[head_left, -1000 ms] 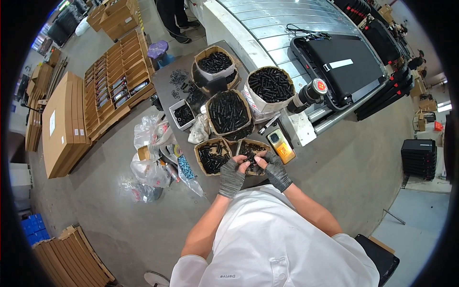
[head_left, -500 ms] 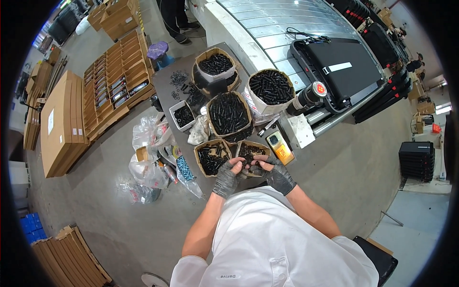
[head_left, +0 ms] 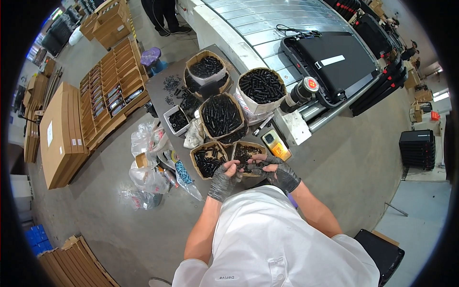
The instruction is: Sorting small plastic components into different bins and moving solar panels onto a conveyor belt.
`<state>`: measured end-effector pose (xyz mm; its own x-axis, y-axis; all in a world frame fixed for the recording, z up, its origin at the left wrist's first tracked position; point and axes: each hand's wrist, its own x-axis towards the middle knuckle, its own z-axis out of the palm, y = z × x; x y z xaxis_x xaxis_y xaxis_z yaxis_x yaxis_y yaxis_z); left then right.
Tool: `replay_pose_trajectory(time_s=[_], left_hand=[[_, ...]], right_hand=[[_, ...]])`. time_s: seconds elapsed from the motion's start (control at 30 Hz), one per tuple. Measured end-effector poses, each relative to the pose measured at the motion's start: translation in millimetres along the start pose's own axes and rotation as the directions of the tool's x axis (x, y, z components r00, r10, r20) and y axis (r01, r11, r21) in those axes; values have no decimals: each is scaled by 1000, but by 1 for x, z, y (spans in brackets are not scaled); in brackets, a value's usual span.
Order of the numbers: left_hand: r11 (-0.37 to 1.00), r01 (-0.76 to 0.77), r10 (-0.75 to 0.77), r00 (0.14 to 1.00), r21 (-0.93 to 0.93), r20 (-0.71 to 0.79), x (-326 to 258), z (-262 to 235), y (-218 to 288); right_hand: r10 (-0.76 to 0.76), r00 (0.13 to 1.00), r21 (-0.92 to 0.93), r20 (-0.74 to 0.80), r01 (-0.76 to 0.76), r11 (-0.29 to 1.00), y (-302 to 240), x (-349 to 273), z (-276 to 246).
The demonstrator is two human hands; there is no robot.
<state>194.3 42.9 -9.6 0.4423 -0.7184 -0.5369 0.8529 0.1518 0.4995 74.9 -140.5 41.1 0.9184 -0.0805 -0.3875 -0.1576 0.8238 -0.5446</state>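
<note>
Grey tabletop (head_left: 157,93) on a bare floor (head_left: 107,165), viewed from above, with your work at its near edge. Nearest to you, your left hand (head_left: 222,184), in a grey fingerless glove, has its thumb and fingers drawn close together; whether anything sits between them cannot be told. Your right hand (head_left: 283,176), gloved alike, faces it from the other side, fingers bent inward; its grip is likewise too small to make out. Small dark pieces (head_left: 245,154) lie directly beyond and beneath your fingertips, in a small cardboard box (head_left: 235,150), and some show in the gap between your hands. Just left of that box stands a second box (head_left: 219,149) of black, rod-like parts; just right of it lies a yellow-backed phone (head_left: 279,149). Farther from you, note a larger carton (head_left: 210,134) heaped with similar black parts, a crumpled white cloth (head_left: 194,135) to its left, and a white-sided container (head_left: 253,112), also full, to its right. Beyond the tabletop, a conveyor (head_left: 248,24) of metal slats carries a black case (head_left: 334,67); at upper left, a divided cardboard tray (head_left: 125,71) stands near a purple-topped stool (head_left: 151,55).
</note>
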Motion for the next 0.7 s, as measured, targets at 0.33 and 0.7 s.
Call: replay_pose_trajectory(time_s=[0.33, 0.7], left_hand=[[999, 32, -32, 999, 14, 27, 1, 3, -2], [998, 39, -40, 999, 38, 25, 1, 4, 0]], right_hand=[[-16, 997, -265, -75, -4, 964, 1, -4, -9], [-116, 985, -547, -126, 28, 836, 0, 2, -9]])
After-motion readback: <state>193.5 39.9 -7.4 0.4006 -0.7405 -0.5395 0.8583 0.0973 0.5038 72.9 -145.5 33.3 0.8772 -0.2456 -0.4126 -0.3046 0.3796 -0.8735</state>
